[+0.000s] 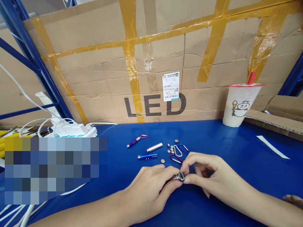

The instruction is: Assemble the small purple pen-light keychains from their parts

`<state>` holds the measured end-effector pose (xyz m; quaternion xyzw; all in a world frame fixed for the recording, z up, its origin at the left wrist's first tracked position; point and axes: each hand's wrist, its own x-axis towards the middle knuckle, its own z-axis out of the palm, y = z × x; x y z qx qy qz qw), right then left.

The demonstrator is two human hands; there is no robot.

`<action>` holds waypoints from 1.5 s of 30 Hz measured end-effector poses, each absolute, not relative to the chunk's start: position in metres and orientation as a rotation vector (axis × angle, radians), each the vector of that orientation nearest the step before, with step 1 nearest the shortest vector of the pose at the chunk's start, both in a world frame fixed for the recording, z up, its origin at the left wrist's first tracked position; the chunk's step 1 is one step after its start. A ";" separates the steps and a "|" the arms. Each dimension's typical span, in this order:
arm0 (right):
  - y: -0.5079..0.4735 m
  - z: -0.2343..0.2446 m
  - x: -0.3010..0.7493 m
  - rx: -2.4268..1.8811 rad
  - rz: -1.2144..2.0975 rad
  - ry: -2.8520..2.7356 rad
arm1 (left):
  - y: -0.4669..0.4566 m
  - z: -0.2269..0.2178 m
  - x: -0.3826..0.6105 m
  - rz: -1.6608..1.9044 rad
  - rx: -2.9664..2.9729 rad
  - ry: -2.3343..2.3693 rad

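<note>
My left hand [151, 186] pinches a small metal flashlight tube [178, 177] between thumb and fingers; most of its body is hidden in the grip. Its ribbed, silvery end pokes out to the right. At that end, my right hand [209, 171] closes thumb and forefinger on the rim. Just beyond the hands lie a blue flashlight tube [147, 156], a silver tube [154, 147] and a purple keychain flashlight [133, 142] with its clip. Several button cells [172, 148] are scattered near silver [178, 151], blue [184, 148] and magenta [175, 158] carabiner clips.
A lidded drink cup [240, 107] stands at the back right, beside an open cardboard box [276, 121]. A white strip [273, 147] lies on the blue table [236, 151]. White cables and a power strip [73, 129] crowd the left. A large taped carton [94, 78] walls the back.
</note>
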<state>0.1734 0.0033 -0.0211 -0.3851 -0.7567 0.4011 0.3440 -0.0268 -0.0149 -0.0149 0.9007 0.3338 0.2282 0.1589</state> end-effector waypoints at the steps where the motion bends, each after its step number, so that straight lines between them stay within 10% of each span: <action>1: 0.003 -0.021 0.173 -1.017 1.060 -1.972 | -0.015 -0.014 -0.026 0.656 2.575 0.959; 45: 0.011 -0.036 0.171 -1.075 1.269 -2.033 | -0.018 -0.012 -0.025 0.619 2.613 1.193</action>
